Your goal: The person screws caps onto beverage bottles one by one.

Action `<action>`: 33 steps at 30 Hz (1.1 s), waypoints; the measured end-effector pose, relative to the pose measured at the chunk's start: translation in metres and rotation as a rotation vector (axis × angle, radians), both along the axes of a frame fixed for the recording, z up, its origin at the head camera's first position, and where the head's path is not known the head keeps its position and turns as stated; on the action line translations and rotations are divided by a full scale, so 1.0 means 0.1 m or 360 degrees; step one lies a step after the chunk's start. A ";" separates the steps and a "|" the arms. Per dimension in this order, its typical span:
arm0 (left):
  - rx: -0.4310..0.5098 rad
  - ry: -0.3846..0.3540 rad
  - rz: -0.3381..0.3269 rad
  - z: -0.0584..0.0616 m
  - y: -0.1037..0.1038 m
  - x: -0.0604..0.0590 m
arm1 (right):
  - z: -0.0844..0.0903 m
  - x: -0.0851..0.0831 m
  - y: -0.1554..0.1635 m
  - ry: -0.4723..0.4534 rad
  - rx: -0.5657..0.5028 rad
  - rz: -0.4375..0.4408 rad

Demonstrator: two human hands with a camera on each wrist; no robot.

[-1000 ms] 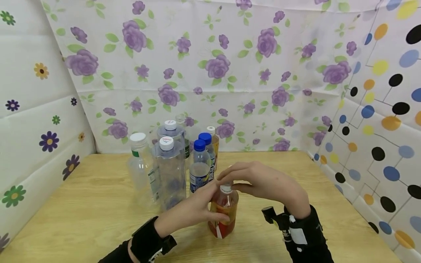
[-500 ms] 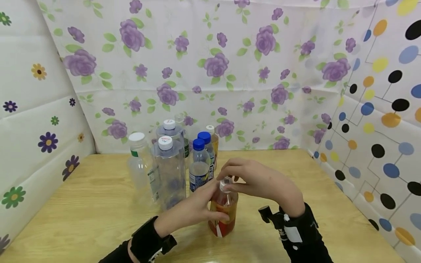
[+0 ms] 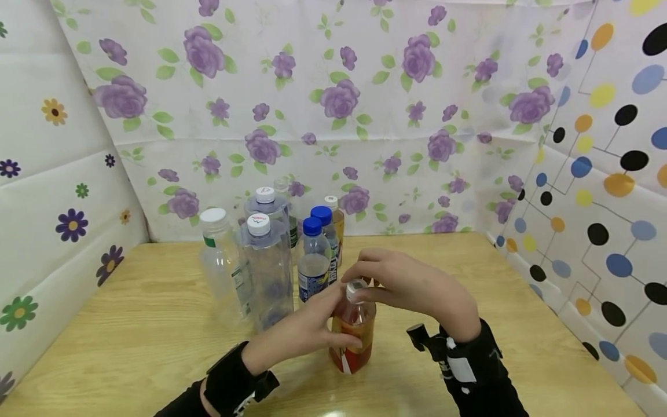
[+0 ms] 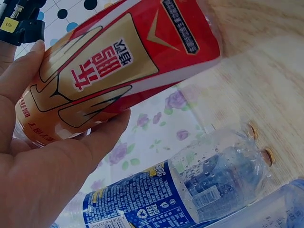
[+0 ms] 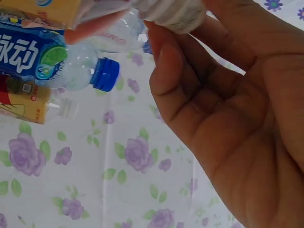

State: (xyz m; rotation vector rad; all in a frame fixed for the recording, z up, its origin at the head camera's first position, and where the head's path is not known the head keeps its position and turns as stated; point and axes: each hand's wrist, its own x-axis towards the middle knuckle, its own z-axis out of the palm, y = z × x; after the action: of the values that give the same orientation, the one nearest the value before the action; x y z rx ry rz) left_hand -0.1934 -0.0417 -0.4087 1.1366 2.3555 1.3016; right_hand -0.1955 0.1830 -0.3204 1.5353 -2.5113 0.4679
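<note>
A drink bottle (image 3: 358,360) with a red and gold label stands on the table in front of me, reddish at its lower part. My left hand (image 3: 310,327) grips it round the middle, thumb across the near side; the label (image 4: 109,66) fills much of the left wrist view. From the right, my right hand (image 3: 417,286) reaches over the top and pinches the white cap (image 3: 355,287) between thumb and fingers. In the right wrist view the ridged cap (image 5: 178,14) sits at the fingertips, on the bottle's neck.
Close behind and left of the held bottle stand several others: a blue-capped bottle (image 3: 314,263), a second blue-capped one (image 3: 322,215), large clear bottles (image 3: 268,272) with white caps, and a wide-mouthed clear bottle (image 3: 221,272). Patterned cloth walls (image 3: 396,116) border the wooden table (image 3: 156,347).
My right hand has shifted slightly left and its thumb now lies against the cap, which shows more plainly. The left hand keeps its grip on the bottle. The head view has shifted a little.
</note>
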 end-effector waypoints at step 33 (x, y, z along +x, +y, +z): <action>0.0028 0.0057 -0.0004 -0.01 -0.01 0.00 | 0.10 0.07 0.04 -0.0092 0.0036 0.0070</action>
State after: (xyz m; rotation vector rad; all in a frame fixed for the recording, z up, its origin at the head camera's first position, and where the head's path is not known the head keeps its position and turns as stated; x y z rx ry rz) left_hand -0.1938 -0.0423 -0.4096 1.1774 2.3712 1.3146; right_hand -0.1887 0.1870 -0.3107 1.6104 -2.5387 0.4985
